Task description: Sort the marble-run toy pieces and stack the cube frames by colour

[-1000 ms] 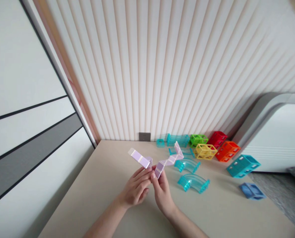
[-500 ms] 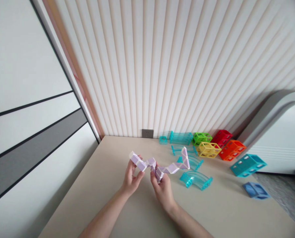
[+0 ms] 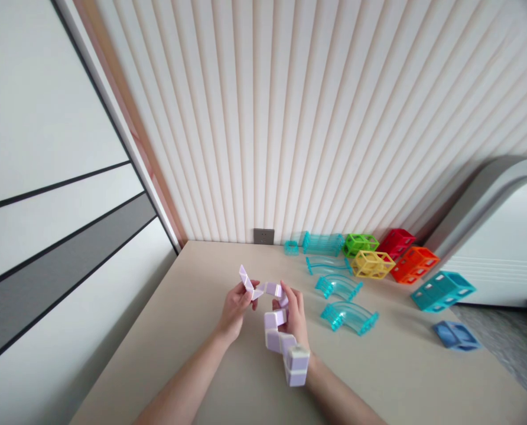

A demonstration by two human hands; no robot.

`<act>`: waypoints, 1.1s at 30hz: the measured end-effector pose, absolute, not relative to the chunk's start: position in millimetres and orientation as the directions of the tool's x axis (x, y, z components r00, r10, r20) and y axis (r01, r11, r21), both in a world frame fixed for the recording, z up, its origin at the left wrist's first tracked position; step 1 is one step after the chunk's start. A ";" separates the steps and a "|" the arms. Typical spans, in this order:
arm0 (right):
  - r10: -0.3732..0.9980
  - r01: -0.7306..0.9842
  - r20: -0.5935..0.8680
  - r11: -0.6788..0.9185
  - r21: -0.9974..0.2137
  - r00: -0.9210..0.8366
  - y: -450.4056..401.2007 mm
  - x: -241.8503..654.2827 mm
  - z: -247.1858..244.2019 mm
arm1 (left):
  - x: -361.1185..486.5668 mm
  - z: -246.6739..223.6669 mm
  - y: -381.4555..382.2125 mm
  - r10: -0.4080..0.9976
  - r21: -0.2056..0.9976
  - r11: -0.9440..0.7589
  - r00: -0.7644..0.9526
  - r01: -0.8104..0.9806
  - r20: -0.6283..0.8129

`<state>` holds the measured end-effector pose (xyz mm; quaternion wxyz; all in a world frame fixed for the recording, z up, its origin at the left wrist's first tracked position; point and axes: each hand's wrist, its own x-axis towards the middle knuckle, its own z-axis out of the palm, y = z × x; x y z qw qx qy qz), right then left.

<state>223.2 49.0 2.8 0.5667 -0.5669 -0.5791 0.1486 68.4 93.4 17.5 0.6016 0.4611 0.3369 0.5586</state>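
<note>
A lilac and white snake puzzle (image 3: 273, 337), made of hinged wedge segments, is held between both hands above the table. My left hand (image 3: 236, 311) pinches it near one end, where a thin pointed piece sticks up past the fingers. Around the middle of the chain my right hand (image 3: 295, 316) is closed, with fingers curled over the segments. From there the longer end bends down toward me and hangs in front of the right wrist. Parts of the chain are hidden behind the right fingers.
Translucent teal curved track pieces (image 3: 350, 317) lie right of my hands on the beige table (image 3: 166, 354). Behind them stand green (image 3: 360, 244), yellow (image 3: 372, 264), red (image 3: 396, 243), orange (image 3: 415, 264) and teal frame blocks (image 3: 443, 291). A blue piece (image 3: 456, 336) lies near the right edge. A dark socket (image 3: 264, 236) is on the ribbed wall.
The snake puzzle has been turned over: its long end swung from the upper right to down in front of my right wrist. The left hand now grips a thin pointed end.
</note>
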 end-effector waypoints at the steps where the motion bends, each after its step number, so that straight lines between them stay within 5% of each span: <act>1: 0.836 0.472 0.475 0.312 -0.825 0.277 48.6 222.8 3.2 | 68.3 16.5 94.0 0.986 0.932 -0.036 0.141 -0.362 0.093; 9: 0.908 0.315 0.356 0.279 -0.907 0.220 45.1 224.4 12.0 | 68.4 21.2 94.0 0.991 0.932 -0.011 0.118 -0.363 0.057; 26: 0.886 0.481 0.450 0.348 -0.804 0.110 40.6 225.7 13.1 | 60.2 19.8 95.4 0.985 0.952 -0.090 0.118 -0.294 0.129; 33: 0.924 0.373 0.381 0.344 -0.862 0.029 40.0 224.4 31.5 | 62.9 26.7 98.4 0.986 0.941 -0.142 0.043 -0.306 0.163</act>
